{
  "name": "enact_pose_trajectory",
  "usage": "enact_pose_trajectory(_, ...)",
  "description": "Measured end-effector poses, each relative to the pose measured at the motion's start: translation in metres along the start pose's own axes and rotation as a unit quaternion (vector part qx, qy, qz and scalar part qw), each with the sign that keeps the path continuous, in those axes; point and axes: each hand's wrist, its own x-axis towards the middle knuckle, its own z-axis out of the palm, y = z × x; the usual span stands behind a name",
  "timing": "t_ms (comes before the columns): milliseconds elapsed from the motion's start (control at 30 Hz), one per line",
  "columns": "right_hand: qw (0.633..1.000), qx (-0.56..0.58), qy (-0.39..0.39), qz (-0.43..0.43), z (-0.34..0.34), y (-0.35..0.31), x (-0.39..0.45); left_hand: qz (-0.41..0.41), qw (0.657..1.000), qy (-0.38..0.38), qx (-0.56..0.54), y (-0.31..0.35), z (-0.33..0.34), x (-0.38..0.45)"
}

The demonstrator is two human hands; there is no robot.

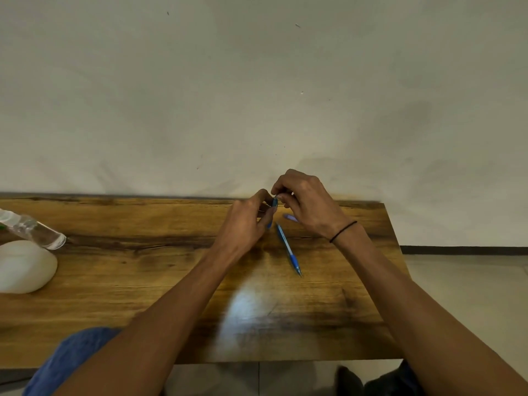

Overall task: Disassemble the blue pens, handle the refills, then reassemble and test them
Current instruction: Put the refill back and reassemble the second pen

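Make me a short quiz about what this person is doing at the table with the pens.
1. True or false: both hands are on the same blue pen.
2. Where does the second pen lie?
A. on the wooden table
B. on the floor
C. in the right hand
3. Fill in: a clear ____ lies at the table's left edge.

Key: 1 true; 2 A; 3 bottle.

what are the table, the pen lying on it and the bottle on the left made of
Table: wood or wood-look laminate, glossy, with visible grain and a glare patch. Pen: likely plastic, pale barrel, blue grip, maybe a metal tip. Bottle: clear, probably plastic; see-through, lying on its side.
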Motion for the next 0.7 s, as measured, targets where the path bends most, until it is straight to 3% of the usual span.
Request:
enact_pose_trajectory(533,0.995,-0.064,-0.072,0.026,-0.0008,-0.0086,0.0044,0.025,1.0,0.007,0.002,-0.0041,0.0031,-0.0008)
enact_pose_trajectory(700,0.996,-0.03,-0.051,0.064,0.0058,-0.0039,0.0059,0.024,1.0,0.008,0.004,-0.002,0.003,-0.0019)
